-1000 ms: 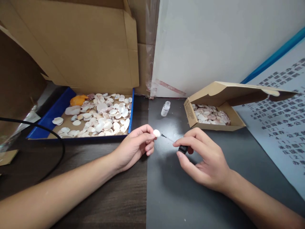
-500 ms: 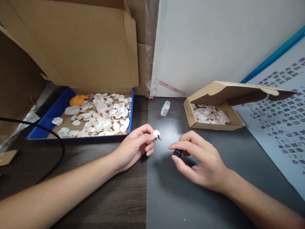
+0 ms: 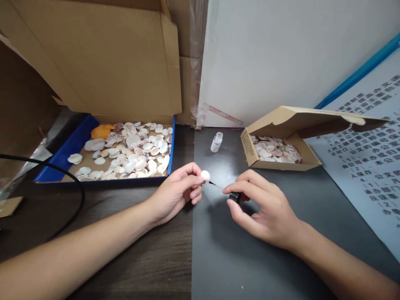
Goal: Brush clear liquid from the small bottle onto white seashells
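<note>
Between thumb and fingertips, my left hand (image 3: 183,189) pinches a small white seashell (image 3: 205,175) over the seam of the two table surfaces. My right hand (image 3: 261,208) is closed on the black cap of a small brush (image 3: 234,197). The brush's thin stem points left, and its dark tip is at the shell's lower right edge; whether it touches cannot be told. Beyond the hands stands a small clear glass bottle (image 3: 216,143) with a white label, upright and uncapped.
A blue-edged cardboard box (image 3: 171,146) at left holds many loose shells (image 3: 137,154). At right, a smaller cardboard box (image 3: 281,166) with a raised lid holds more shells. A black cable (image 3: 81,191) curves across the left side. A printed sheet (image 3: 368,166) lies far right.
The brush in my right hand has turned slightly, so its stem now shows and its tip sits at the shell's lower edge rather than across its face. My left hand has stayed in place.
</note>
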Available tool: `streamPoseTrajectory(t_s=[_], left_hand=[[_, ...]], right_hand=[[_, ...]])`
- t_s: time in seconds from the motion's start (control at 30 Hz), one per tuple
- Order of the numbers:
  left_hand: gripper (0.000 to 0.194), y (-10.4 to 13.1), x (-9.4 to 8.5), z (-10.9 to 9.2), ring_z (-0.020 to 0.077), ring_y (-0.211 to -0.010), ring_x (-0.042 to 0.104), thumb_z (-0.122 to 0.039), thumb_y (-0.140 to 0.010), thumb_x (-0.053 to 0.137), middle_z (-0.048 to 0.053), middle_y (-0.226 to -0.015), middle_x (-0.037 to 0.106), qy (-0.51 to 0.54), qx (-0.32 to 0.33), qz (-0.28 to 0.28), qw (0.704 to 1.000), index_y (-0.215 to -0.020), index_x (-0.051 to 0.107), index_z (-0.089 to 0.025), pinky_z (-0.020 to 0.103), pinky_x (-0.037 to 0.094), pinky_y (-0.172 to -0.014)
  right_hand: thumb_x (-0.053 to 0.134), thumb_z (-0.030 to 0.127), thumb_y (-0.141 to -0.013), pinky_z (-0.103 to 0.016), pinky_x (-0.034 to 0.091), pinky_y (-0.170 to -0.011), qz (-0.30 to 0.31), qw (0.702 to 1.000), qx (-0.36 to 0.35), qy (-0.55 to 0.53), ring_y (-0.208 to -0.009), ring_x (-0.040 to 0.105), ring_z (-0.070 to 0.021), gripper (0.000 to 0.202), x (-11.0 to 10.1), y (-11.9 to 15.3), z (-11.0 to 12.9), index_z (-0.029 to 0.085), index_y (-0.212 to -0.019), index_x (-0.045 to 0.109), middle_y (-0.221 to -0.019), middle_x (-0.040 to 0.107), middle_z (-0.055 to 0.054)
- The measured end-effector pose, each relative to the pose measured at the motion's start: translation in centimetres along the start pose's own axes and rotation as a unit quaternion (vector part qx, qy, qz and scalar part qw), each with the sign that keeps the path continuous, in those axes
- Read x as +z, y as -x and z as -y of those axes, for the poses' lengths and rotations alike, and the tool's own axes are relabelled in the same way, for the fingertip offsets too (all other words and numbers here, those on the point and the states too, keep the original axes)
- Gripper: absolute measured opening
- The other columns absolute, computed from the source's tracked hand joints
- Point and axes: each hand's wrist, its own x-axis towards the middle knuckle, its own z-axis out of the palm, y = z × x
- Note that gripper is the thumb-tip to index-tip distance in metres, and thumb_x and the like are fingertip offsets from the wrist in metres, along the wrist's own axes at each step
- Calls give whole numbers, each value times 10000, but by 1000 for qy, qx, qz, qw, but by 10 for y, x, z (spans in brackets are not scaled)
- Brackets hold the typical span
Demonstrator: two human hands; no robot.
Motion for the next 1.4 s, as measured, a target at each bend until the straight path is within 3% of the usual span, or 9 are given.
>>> streamPoseTrajectory(t_s=[0.37,1.4], left_hand=[[188,2,-2,0,52,-493,399,-189,-807,698,-64,-594,460,-2,-2,8,1000,-767,514,-177,182,332,-496],[247,3,1,-1,50,-498,394,-237,-784,744,-61,-617,472,-13,2,-1,1000,-758,505,-177,189,315,-502]], right_hand=[[629,131,-893,-234,520,-545,-23,999,-27,-7,-638,565,-112,160,0,0,1,145,-1045,679,-858,594,-42],[608,160,-895,-238,528,-551,22,1000,4,14,-620,588,-114,138,0,0,-1,168,-1003,693,-833,621,-36]])
